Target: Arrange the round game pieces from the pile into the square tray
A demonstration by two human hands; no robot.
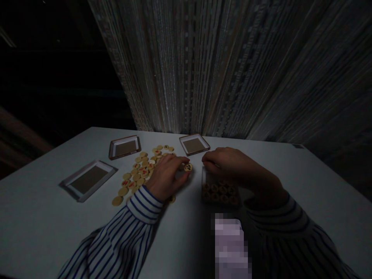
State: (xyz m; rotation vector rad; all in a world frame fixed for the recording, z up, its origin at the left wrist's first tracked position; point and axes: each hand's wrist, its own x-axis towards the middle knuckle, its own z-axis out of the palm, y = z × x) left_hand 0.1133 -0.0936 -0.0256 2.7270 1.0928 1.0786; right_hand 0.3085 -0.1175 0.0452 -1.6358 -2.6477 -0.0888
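Observation:
My left hand (167,176) pinches a round wooden piece (188,167) with a black character between thumb and fingertips. Under and left of that hand, a loose pile of round pieces (141,179) spreads over the table, some with red characters, some with blank faces up. My right hand (229,164) is closed above the far part of a small box (220,200); what its fingers hold, if anything, is hidden. Rows of dark-marked pieces (223,190) lie in the near part of that box.
On the white table (180,240), an open tray (88,181) lies at the left, another (124,147) behind it and a third (194,145) at the back middle. A string curtain (186,69) hangs behind. A blurred pale shape (231,248) is at the front.

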